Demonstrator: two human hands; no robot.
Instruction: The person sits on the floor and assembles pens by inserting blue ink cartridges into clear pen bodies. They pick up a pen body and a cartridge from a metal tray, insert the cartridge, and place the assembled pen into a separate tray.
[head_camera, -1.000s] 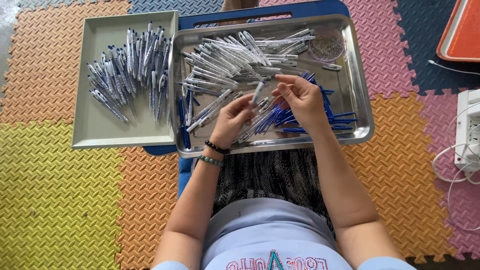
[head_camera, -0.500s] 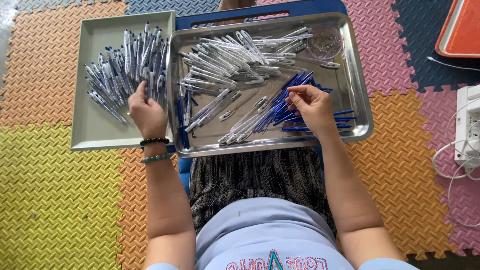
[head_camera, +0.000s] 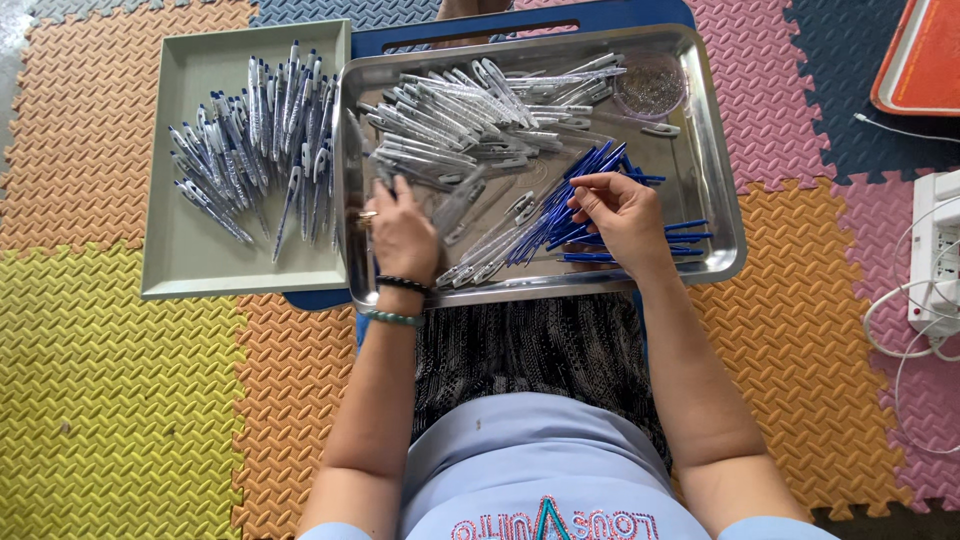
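Our left hand covers clear pen barrels in the steel tray — grip hidden, we cannot tell; our right hand pinches blue refills.

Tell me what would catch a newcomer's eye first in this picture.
Probably the shiny steel tray in the middle, heaped with clear pen barrels at its back and blue refills at its front right. The left hand rests among the barrels and the right hand pinches a refill. To the left, a grey tray holds assembled pens, all on bright foam floor mats.
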